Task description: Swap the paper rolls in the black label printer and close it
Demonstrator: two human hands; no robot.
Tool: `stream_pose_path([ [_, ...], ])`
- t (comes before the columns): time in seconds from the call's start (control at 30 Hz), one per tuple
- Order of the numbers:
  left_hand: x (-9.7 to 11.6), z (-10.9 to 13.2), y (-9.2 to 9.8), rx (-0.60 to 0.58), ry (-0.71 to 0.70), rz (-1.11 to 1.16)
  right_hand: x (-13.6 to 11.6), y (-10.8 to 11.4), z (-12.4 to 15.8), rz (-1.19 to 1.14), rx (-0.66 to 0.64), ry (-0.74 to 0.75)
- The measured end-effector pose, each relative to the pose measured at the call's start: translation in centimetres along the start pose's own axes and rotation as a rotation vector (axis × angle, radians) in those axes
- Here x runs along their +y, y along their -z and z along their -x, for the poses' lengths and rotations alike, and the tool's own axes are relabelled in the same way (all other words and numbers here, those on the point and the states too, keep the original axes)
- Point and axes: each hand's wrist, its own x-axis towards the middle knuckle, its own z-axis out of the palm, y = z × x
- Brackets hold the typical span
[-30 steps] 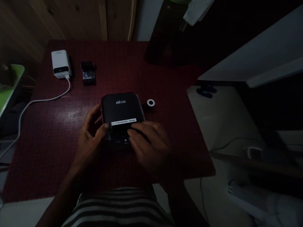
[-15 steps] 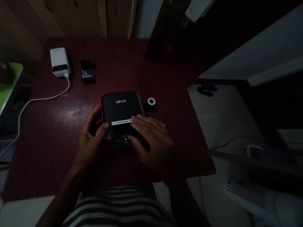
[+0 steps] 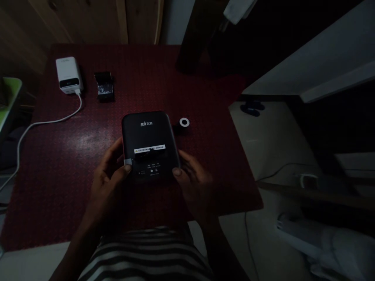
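A black printer (image 3: 148, 134) with rounded corners lies between my hands on the dark red table (image 3: 73, 164). Its top bears a pale logo, a white warning label (image 3: 159, 147) and small printed icons near its front edge. Just below the label, a dark jagged shape shows at the slot. My left hand (image 3: 108, 177) grips the near left corner, thumb on top beside a small grey patch. On the near right corner my right hand (image 3: 195, 177) holds the side, its thumb at the top edge. Behind that hand lies a small dark roll with a white ring end (image 3: 184, 122).
A white power bank (image 3: 68, 72) with a lit display stands at the far left, its white cable (image 3: 52, 121) running off the table. Near it sits a small black object with a glossy surface (image 3: 104, 89). A tall dark shape (image 3: 193, 39) rises at the back. Slippers (image 3: 252, 108) lie on the floor.
My right hand has moved from the printer's top to its right side, uncovering the label and the dark jagged shape. My left hand keeps its hold. The view has shifted slightly.
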Motion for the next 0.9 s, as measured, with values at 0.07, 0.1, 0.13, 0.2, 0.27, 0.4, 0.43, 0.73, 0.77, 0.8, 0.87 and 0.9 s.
stream_pose_path([
  [0.07, -0.1, 0.0, 0.3, -0.008, 0.002, -0.004, -0.1, 0.0, 0.0, 0.009, -0.006, -0.002],
  [0.1, -0.2, -0.1, 0.5, -0.016, 0.003, -0.008, -0.2, 0.0, 0.0, 0.018, -0.003, -0.001],
  [0.13, -0.3, -0.1, 0.6, -0.024, 0.003, -0.01, -0.2, 0.0, 0.0, 0.028, 0.004, -0.001],
  [0.2, -0.4, -0.1, 0.7, -0.03, 0.004, -0.011, -0.2, -0.1, -0.2, 0.044, 0.016, 0.001],
  [0.27, -0.4, 0.0, 0.6, -0.026, 0.006, -0.011, -0.2, -0.2, -0.3, 0.039, 0.019, 0.006],
  [0.4, 0.1, 0.1, 0.0, -0.001, 0.059, -0.001, -0.2, -0.2, -0.4, 0.025, 0.011, -0.001],
  [0.43, 0.2, 0.1, -0.1, 0.01, 0.076, 0.005, -0.2, -0.2, -0.4, 0.03, 0.013, -0.008],
  [0.73, 0.0, -0.1, -0.4, 0.029, 0.083, 0.016, -0.3, -0.3, -0.3, 0.022, 0.0, -0.017],
  [0.77, -0.3, -0.1, -0.3, 0.024, 0.068, 0.013, -0.4, -0.2, -0.3, 0.022, -0.003, -0.012],
  [0.8, -0.6, -0.1, -0.2, 0.019, 0.049, 0.014, -0.6, 0.0, -0.4, 0.032, -0.004, -0.002],
  [0.87, -1.0, 0.0, 0.0, 0.004, -0.002, 0.024, -1.3, 0.6, -0.9, 0.093, 0.018, 0.051],
  [0.9, -1.2, 0.0, 0.1, -0.006, -0.025, 0.025, -1.7, 0.9, -1.3, 0.14, 0.04, 0.105],
])
